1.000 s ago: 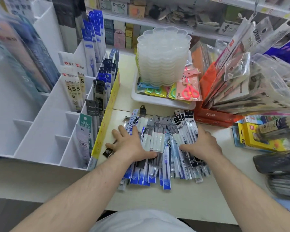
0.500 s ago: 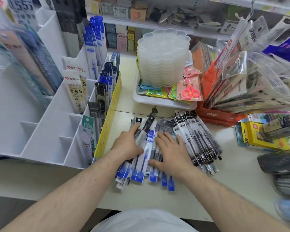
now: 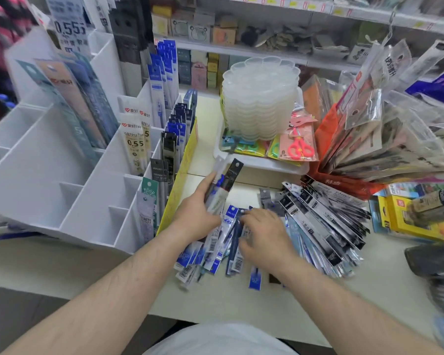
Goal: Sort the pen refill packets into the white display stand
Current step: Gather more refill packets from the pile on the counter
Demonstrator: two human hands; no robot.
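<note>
While the left hand (image 3: 198,216) grips a few packets (image 3: 224,185) tilted up off the worktop (image 3: 215,301), prob. a matched batch for the stand (image 3: 69,201) just beside, right hand (image 3: 264,237) lies open w/ fingers spread, sifting the pile (image 3: 315,221)

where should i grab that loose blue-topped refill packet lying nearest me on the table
Pinch the blue-topped packet across its narrow width at the near blue end, coming from above. It lies flat and apart from the pile, its near end free, below the right hand.
</note>
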